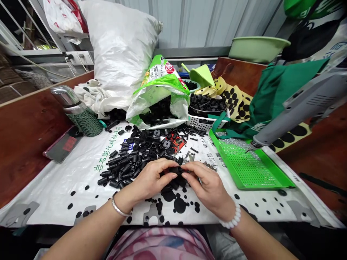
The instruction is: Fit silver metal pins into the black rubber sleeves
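Observation:
My left hand [155,175] pinches a small black plastic part [177,170] between thumb and fingers. From the other side my right hand [204,180] grips the same part with its fingertips, so most of it is covered. Beneath and to the left of my hands spreads a heap of black plastic pieces [126,164], many of them short tubes. Round grey-black discs [166,144] with holes lie among them. Just beyond my fingers are several small metal pieces [191,156].
An electric screwdriver [292,108] hangs at the right over a green tray [255,169] of small silvery pieces. At the back, an open green-white bag [159,86] and a white basket [200,122] hold black parts. A thermos [81,112] and phone [63,144] stand left.

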The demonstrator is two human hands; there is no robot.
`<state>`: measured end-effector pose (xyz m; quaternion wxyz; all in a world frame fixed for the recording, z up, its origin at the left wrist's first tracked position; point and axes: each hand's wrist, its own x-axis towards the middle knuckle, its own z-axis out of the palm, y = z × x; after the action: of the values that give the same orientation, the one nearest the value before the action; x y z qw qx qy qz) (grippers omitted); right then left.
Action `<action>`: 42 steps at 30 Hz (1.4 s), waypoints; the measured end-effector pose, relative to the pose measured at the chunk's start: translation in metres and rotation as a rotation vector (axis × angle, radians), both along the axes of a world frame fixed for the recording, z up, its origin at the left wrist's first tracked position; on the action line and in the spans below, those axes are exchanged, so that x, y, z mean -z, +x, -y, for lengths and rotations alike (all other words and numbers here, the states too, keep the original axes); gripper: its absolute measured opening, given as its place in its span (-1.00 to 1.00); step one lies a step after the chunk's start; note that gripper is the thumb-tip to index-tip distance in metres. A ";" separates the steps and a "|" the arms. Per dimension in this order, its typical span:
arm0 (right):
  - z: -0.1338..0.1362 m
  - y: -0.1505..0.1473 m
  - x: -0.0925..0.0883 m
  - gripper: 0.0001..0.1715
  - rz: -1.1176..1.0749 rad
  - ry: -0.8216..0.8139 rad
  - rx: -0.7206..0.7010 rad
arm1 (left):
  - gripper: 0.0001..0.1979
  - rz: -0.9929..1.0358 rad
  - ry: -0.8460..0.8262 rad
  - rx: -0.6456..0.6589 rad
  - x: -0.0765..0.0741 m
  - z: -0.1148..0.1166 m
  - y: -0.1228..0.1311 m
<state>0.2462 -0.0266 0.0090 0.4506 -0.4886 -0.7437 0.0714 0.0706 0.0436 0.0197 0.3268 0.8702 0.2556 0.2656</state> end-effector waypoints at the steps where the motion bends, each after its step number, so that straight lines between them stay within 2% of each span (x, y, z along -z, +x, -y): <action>1: 0.000 0.001 0.001 -0.82 -0.018 -0.012 -0.002 | -0.76 0.000 -0.002 0.002 0.000 0.000 0.000; 9: -0.002 -0.004 0.007 -0.88 -0.033 -0.074 0.049 | -0.78 -0.001 0.119 -0.003 0.004 0.002 -0.001; 15: 0.002 -0.008 0.014 -0.85 -0.159 -0.231 0.086 | -0.76 -0.107 0.305 -0.012 0.012 0.010 -0.002; 18: 0.006 -0.012 0.012 -0.83 -0.138 -0.204 0.107 | -0.77 -0.115 0.322 -0.011 0.015 0.012 -0.001; 21: 0.008 -0.016 0.008 -0.84 -0.095 -0.105 0.078 | -0.79 -0.009 0.148 -0.004 0.017 0.013 -0.001; 23: 0.007 -0.017 0.006 -0.86 -0.144 -0.085 0.051 | -0.80 0.086 -0.013 -0.045 0.017 0.014 -0.001; 27: 0.006 -0.015 0.006 -0.87 -0.295 -0.080 0.046 | -0.78 0.276 -0.462 -0.097 0.015 0.020 0.001; 30: 0.008 -0.016 0.010 -0.74 -0.349 -0.060 0.048 | -0.71 0.454 -0.778 -0.051 0.014 0.025 0.006; 33: 0.010 -0.018 0.015 -0.80 -0.380 -0.100 0.002 | -0.72 0.549 -0.901 0.022 0.016 0.029 0.010; 36: 0.010 -0.019 0.018 -0.86 -0.430 -0.139 -0.024 | -0.76 0.488 -0.834 0.037 0.016 0.029 0.009; 39: 0.011 -0.017 0.017 -0.84 -0.411 -0.111 -0.013 | -0.81 0.340 -0.549 -0.069 0.011 0.028 0.004; 42: 0.011 -0.016 0.013 -0.80 -0.230 -0.040 0.016 | -0.77 0.253 -0.241 -0.137 0.002 0.027 0.000</action>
<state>0.2303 -0.0378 -0.0042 0.5238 -0.4917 -0.6817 0.1382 0.0706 0.0171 0.0177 0.4396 0.7649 0.3010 0.3620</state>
